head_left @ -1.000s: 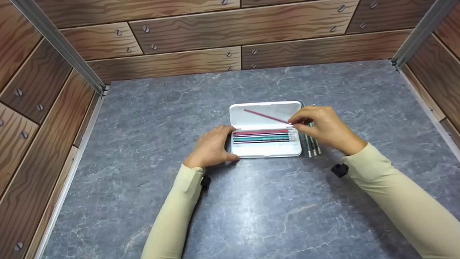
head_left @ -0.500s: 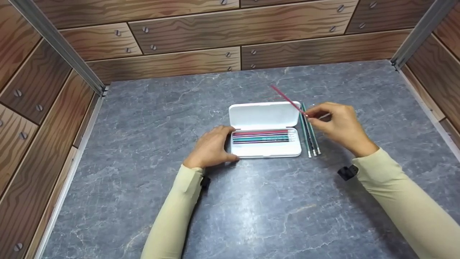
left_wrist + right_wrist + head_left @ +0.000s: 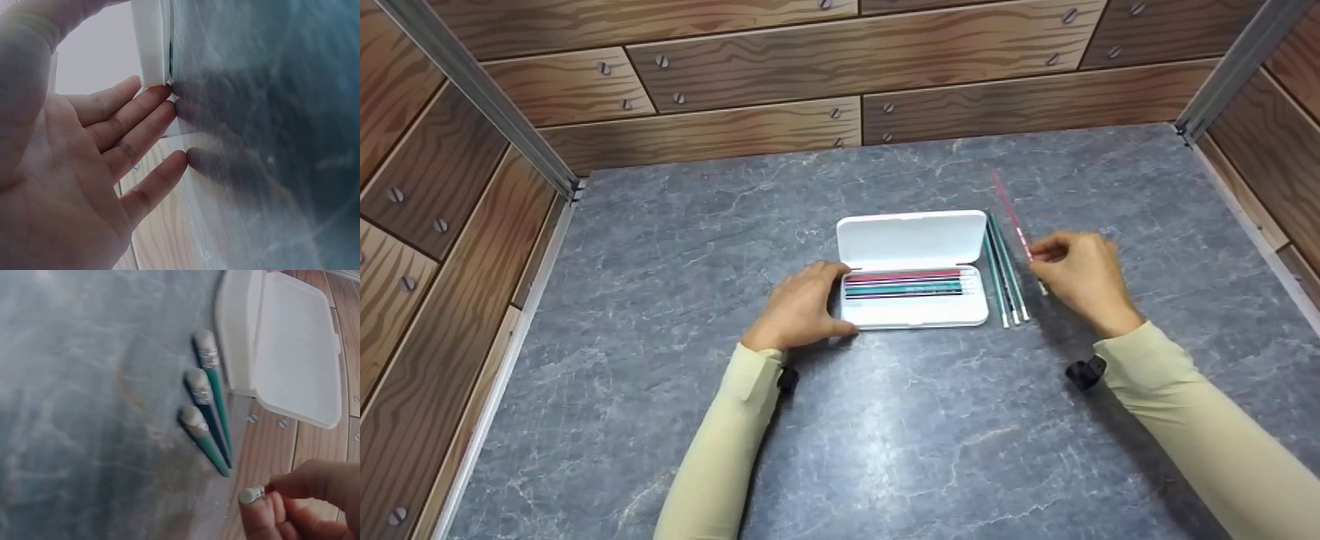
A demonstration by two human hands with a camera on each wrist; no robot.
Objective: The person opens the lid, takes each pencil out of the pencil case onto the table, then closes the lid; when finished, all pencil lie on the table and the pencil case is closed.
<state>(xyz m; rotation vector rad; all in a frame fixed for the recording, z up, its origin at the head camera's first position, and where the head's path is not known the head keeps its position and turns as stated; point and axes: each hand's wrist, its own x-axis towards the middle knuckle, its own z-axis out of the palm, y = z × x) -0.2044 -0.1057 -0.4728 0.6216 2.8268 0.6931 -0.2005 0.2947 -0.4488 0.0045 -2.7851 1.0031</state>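
A white pencil case (image 3: 915, 313) lies with its lid (image 3: 911, 238) raised, and several striped, red and green pencils (image 3: 904, 285) lie side by side in its tray. My left hand (image 3: 802, 304) rests against the case's left end, thumb at the front corner and index finger near the hinge. Its fingers (image 3: 135, 129) look nearly straight in the left wrist view. Between thumb and fingers, my right hand (image 3: 1084, 277) pinches a red pencil (image 3: 1009, 210) near its eraser end. The pencil slants away to the back left, blurred at its far tip.
Three pencils (image 3: 1006, 274), two green and one dark, lie beside the case's right side, erasers toward me; their white erasers (image 3: 197, 378) show closely in the right wrist view. Wood-patterned walls (image 3: 750, 67) enclose the grey marbled table (image 3: 675, 247).
My right hand has carried the red pencil rightward from over the raised lid, past the three pencils, turning it to point more toward the back. My left hand and the case have stayed put.
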